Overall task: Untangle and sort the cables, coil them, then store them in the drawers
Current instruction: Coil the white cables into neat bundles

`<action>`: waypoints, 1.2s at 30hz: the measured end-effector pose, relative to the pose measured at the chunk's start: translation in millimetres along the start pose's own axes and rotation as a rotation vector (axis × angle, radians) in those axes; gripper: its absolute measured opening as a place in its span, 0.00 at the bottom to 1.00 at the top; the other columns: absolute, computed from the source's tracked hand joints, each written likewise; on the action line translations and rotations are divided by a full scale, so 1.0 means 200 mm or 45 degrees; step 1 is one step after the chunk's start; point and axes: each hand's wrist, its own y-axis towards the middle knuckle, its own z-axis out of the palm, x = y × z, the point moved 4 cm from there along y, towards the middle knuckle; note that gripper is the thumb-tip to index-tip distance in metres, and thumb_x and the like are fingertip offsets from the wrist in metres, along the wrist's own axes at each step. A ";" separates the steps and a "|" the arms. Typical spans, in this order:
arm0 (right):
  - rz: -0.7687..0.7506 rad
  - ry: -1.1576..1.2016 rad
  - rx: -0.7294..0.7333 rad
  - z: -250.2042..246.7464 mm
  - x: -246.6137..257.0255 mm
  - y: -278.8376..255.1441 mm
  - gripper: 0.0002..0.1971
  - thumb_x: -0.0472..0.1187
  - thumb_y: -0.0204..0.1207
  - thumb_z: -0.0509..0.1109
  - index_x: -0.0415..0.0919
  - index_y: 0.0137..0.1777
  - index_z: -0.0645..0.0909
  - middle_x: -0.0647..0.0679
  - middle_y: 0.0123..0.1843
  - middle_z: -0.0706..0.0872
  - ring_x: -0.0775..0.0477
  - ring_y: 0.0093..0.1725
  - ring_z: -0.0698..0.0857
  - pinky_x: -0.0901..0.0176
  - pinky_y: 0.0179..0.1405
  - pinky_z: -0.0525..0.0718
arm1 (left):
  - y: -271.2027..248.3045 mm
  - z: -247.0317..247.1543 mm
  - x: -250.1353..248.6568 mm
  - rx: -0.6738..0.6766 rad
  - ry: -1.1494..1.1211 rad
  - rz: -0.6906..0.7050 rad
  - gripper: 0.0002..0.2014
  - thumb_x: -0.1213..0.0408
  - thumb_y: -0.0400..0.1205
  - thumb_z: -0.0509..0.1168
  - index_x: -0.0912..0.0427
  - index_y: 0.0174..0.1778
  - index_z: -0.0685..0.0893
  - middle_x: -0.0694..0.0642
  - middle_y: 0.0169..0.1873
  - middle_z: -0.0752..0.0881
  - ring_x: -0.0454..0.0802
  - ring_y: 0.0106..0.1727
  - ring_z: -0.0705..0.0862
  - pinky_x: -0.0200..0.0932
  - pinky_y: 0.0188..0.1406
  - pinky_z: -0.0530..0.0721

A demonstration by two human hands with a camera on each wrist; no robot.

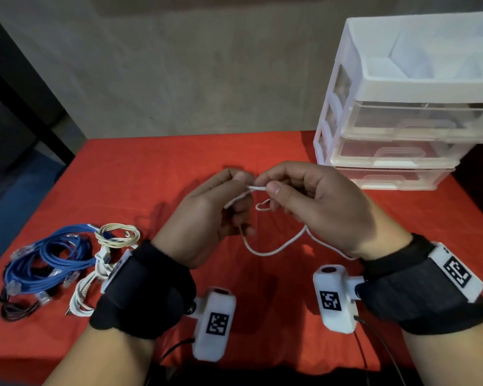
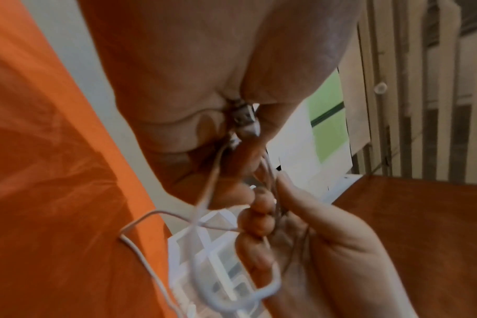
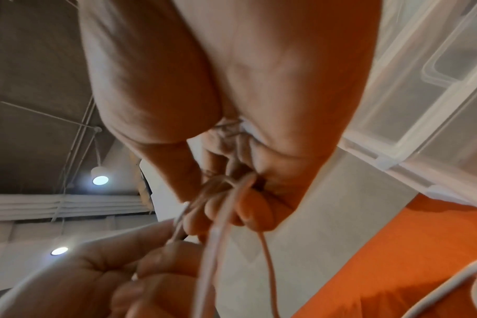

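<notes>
Pinching white cable [image 1: 265, 250] between both hands | left hand [image 1: 207, 215] at 9, right hand [image 1: 315, 204] at 3, equally near | short span runs 9-to-3, slack hanging toward 6 over red table [image 1: 151, 176]

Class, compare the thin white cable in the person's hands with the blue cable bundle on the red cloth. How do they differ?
The white cable is held up by the left hand and right hand; the blue cable bundle lies untouched on the red cloth.
The white cable is thinner than the blue.
It hangs in one loose loop; the blue lies in many loops.
Neither is in the drawers.
</notes>
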 end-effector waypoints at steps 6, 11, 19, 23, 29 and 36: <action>-0.108 -0.173 -0.115 -0.07 -0.01 0.00 0.10 0.56 0.83 0.70 0.52 0.56 0.85 0.41 0.39 0.84 0.39 0.40 0.83 0.37 0.45 0.81 | 0.00 -0.04 -0.03 0.007 -0.091 0.004 0.15 0.58 0.89 0.57 0.64 0.62 0.83 0.48 0.28 0.65 0.42 0.26 0.64 0.42 0.35 0.82; -0.097 -0.176 -0.175 -0.16 -0.03 0.00 0.12 0.56 0.81 0.71 0.49 0.49 0.87 0.38 0.40 0.85 0.33 0.42 0.82 0.36 0.46 0.80 | 0.01 -0.09 -0.04 0.050 -0.159 0.029 0.19 0.59 0.89 0.56 0.70 0.66 0.80 0.49 0.29 0.63 0.42 0.25 0.65 0.46 0.39 0.87; 0.010 -0.213 -0.318 -0.23 -0.07 0.00 0.11 0.45 0.84 0.73 0.41 0.41 0.86 0.58 0.26 0.71 0.60 0.27 0.68 0.70 0.29 0.67 | -0.02 -0.06 -0.02 0.224 0.077 -0.030 0.16 0.58 0.88 0.56 0.66 0.51 0.84 0.51 0.28 0.65 0.45 0.25 0.68 0.44 0.47 0.86; 0.017 -0.215 -0.411 -0.24 -0.07 -0.01 0.13 0.46 0.84 0.73 0.39 0.40 0.85 0.52 0.28 0.73 0.59 0.28 0.68 0.66 0.29 0.68 | -0.02 -0.05 -0.02 0.216 0.098 -0.055 0.13 0.61 0.90 0.57 0.64 0.45 0.80 0.53 0.27 0.68 0.48 0.27 0.73 0.38 0.40 0.85; -0.028 -0.368 -0.157 -0.17 -0.03 -0.01 0.07 0.48 0.84 0.71 0.47 0.48 0.85 0.47 0.33 0.81 0.49 0.34 0.77 0.58 0.37 0.75 | -0.01 -0.07 0.00 0.035 0.087 -0.061 0.15 0.63 0.92 0.52 0.61 0.40 0.76 0.54 0.31 0.76 0.48 0.27 0.73 0.37 0.31 0.80; -0.034 -0.132 0.048 -0.08 -0.01 -0.02 0.14 0.46 0.87 0.66 0.37 0.46 0.85 0.45 0.29 0.80 0.56 0.27 0.73 0.65 0.29 0.70 | 0.00 -0.06 -0.02 0.031 0.210 0.113 0.14 0.55 0.91 0.56 0.61 0.49 0.80 0.51 0.30 0.66 0.46 0.29 0.62 0.36 0.29 0.69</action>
